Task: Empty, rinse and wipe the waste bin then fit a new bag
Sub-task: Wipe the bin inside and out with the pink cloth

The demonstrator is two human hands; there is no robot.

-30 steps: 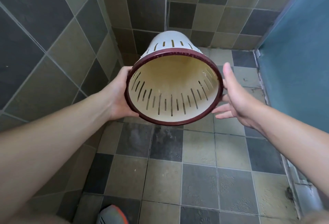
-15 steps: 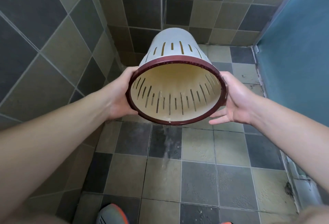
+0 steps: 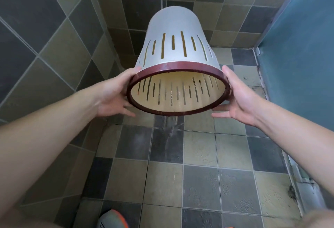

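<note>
2 hands are pressed flat against opposite sides of the waste bin [image 3: 178,48], fingers straight. From the left, its dark red rim [image 3: 178,93] is touched by the left hand [image 3: 115,94], then the right hand [image 3: 236,97]. It is held tilted mouth-down above the wet tiled floor [image 3: 198,155], water [image 3: 173,121] dripping from the rim.

Tiled floor [image 3: 198,182], dark & olive squares, wet w/ a water streak [image 3: 171,130]; shoe tip [image 3: 113,219] stands on it at bottom edge.
</note>
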